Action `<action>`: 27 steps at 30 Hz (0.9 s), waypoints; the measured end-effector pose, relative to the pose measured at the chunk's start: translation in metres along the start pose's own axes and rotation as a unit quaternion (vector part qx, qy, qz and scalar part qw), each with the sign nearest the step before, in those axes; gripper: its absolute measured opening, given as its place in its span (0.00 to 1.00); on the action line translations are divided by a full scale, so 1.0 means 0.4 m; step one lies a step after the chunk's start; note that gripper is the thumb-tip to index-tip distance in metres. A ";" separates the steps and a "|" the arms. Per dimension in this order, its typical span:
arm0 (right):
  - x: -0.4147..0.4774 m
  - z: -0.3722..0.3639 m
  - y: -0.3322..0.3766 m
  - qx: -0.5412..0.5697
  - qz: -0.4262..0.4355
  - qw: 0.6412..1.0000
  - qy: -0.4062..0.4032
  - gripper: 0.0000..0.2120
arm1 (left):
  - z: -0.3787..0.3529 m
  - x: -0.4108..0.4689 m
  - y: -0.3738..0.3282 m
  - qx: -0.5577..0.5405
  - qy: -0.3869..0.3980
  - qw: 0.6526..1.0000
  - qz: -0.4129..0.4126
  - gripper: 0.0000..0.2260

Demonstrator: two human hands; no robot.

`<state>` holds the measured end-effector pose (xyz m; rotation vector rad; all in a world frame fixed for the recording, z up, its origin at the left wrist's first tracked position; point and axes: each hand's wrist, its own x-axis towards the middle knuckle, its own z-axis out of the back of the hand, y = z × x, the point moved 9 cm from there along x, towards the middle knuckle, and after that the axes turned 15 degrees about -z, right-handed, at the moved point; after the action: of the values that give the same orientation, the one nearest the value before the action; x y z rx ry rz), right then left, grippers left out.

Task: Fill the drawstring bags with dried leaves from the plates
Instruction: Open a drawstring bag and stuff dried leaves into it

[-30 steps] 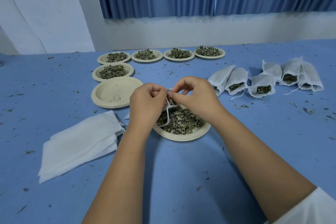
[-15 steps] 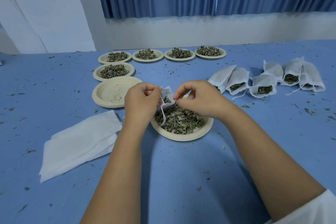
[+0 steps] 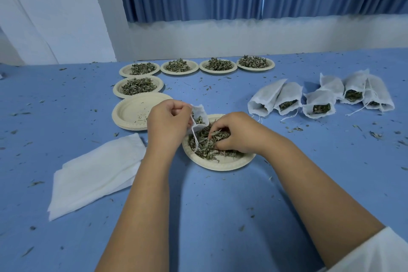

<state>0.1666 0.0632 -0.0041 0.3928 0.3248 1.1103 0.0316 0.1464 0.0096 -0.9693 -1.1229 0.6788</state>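
The stack of flat empty bags (image 3: 97, 172) lies at the left of the blue worktop (image 3: 220, 205). Just beyond it sits a stack of empty paper plates (image 3: 132, 110), with a leaf-filled plate (image 3: 116, 90) behind it and a row of four leaf plates (image 3: 220, 71) farther back. The left hand (image 3: 167, 121) grips the mouth of a drawstring bag (image 3: 199, 115), which is partly filled. The bag's cord hangs over the near plate (image 3: 220, 164). On that plate, the right hand (image 3: 240, 132) pinches a clump of dried leaves (image 3: 205, 147) with bent fingers. A group of filled bags (image 3: 318, 104) lies at the right, mouths facing the person.
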 end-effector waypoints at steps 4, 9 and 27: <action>-0.001 0.038 -0.009 0.076 -0.003 0.997 -0.028 0.08 | 0.017 0.003 -0.007 0.028 -0.021 0.999 -0.011 0.09; -0.005 0.087 -0.027 0.160 -0.016 0.986 -0.050 0.07 | 0.027 -0.001 -0.028 0.065 -0.034 0.997 -0.037 0.12; -0.021 0.112 -0.024 0.514 -0.014 0.852 -0.102 0.09 | -0.044 -0.016 -0.026 0.063 0.039 0.997 -0.021 0.05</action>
<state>0.1907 0.0455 0.0318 1.4436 0.7263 0.7694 0.0460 0.1313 0.0138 -0.8551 -1.0174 0.6634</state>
